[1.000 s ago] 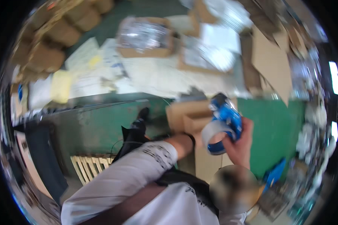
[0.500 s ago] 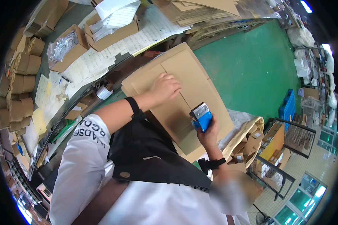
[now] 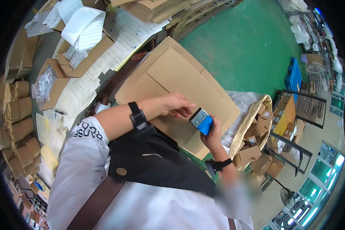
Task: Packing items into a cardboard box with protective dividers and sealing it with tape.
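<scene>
A flat brown cardboard box point(image 3: 203, 90) fills the space in front of me, with seams showing on its upper face. In my right hand point(image 3: 214, 138) is a blue tape dispenser point(image 3: 203, 122) with a metal front and a toothed edge, held above the box's near right part. My left hand point(image 3: 176, 105) hovers beside the toothed edge, fingers apart and loosely bent. No object shows between those fingers; whether a thumb or fingertip touches tape is too small to tell.
On the left, a paper-covered bench point(image 3: 122, 32) carries open cartons point(image 3: 86, 57), bagged parts point(image 3: 46, 86) and stacked brown cardboard pieces point(image 3: 21, 130). Flat cardboard sheets point(image 3: 153, 9) lie at the back. To the right stand a sack of small boxes point(image 3: 270, 101), a wire cage point(image 3: 310, 109) and a blue crate point(image 3: 293, 76).
My left hand has come off the box's seam toward the dispenser, and its fingers have loosened. The dispenser has turned slightly in my right hand. The whole view has shifted.
</scene>
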`<act>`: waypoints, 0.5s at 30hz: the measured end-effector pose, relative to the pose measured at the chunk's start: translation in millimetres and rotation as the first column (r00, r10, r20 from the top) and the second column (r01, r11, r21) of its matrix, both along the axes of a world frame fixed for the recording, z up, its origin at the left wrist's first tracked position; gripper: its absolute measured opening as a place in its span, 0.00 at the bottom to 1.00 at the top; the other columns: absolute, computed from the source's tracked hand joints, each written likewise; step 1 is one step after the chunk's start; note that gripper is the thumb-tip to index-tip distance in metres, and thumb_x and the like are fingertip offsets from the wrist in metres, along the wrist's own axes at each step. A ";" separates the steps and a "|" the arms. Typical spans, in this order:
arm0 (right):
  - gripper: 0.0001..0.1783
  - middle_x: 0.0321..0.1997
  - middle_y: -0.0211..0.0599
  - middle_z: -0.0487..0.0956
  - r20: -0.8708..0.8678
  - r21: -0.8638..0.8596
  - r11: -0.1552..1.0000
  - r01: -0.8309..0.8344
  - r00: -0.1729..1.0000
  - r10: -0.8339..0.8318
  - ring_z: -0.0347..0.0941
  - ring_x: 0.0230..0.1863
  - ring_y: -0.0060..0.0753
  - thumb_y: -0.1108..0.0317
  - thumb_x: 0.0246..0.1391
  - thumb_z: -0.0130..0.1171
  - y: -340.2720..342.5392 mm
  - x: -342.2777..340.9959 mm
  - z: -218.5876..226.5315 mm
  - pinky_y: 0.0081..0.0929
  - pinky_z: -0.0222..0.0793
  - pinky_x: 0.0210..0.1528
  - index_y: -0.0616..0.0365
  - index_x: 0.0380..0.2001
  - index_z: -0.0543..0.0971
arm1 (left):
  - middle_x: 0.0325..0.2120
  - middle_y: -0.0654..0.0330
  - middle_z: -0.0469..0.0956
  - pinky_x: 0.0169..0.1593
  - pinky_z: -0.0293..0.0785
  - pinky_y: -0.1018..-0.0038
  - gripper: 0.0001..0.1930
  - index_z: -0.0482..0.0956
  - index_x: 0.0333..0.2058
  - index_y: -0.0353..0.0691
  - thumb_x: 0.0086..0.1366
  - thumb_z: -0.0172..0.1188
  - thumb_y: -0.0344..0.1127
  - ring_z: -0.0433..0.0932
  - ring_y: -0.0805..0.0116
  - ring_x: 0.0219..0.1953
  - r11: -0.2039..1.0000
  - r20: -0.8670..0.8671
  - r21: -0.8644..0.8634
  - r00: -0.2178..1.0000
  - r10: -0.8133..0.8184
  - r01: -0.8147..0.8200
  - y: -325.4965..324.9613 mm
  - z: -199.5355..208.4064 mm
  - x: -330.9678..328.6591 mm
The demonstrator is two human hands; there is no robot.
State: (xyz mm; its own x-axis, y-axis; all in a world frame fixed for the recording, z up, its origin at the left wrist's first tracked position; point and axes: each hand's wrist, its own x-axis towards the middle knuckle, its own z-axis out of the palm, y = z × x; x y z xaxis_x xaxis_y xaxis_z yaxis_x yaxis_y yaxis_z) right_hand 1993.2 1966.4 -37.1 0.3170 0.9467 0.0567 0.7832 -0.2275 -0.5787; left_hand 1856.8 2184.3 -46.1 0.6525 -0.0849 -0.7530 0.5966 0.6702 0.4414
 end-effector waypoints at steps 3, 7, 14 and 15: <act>0.43 0.42 0.50 0.70 0.033 -0.169 0.984 -0.052 0.998 0.059 0.71 0.38 0.55 0.74 0.38 0.64 27.7 -12.0 23.7 0.41 0.71 0.38 0.57 0.61 0.59 | 0.26 0.62 0.80 0.28 0.73 0.78 0.09 0.80 0.33 0.38 0.61 0.63 0.37 0.78 0.75 0.27 0.966 0.111 0.247 0.992 0.054 -0.080 4.1 -18.7 -15.7; 0.43 0.37 0.49 0.69 0.118 -0.459 0.859 -0.228 0.942 0.313 0.74 0.29 0.53 0.51 0.48 0.64 106.4 -34.9 51.1 0.42 0.73 0.28 0.34 0.66 0.57 | 0.23 0.59 0.80 0.26 0.71 0.78 0.08 0.81 0.29 0.35 0.59 0.64 0.35 0.77 0.75 0.23 0.688 0.194 0.689 0.973 0.126 -0.227 83.9 -49.9 -60.4; 0.36 0.35 0.48 0.68 0.208 -0.542 0.817 -0.194 0.912 0.355 0.74 0.24 0.49 0.41 0.53 0.55 184.5 -68.2 40.4 0.41 0.72 0.23 0.26 0.65 0.58 | 0.27 0.58 0.81 0.33 0.74 0.75 0.12 0.80 0.33 0.33 0.60 0.63 0.38 0.78 0.73 0.29 0.278 0.051 0.951 0.958 0.283 -0.133 140.0 -75.4 -92.4; 0.36 0.35 0.48 0.68 0.206 -0.550 0.811 -0.198 0.909 0.362 0.74 0.24 0.49 0.41 0.53 0.55 181.8 -69.3 40.7 0.41 0.72 0.23 0.26 0.65 0.58 | 0.28 0.58 0.81 0.34 0.74 0.74 0.14 0.80 0.35 0.33 0.60 0.63 0.40 0.78 0.72 0.31 0.191 0.021 0.979 0.961 0.277 -0.076 131.3 -77.4 -89.6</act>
State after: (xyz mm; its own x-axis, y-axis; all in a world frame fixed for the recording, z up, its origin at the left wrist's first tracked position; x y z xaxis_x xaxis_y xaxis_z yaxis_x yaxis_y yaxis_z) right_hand 1923.9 2148.2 3.7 0.0797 0.9086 -0.4099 0.9690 -0.1670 -0.1819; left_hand 1767.2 2315.6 -123.5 0.4316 0.8739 -0.2236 0.6402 -0.1222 0.7584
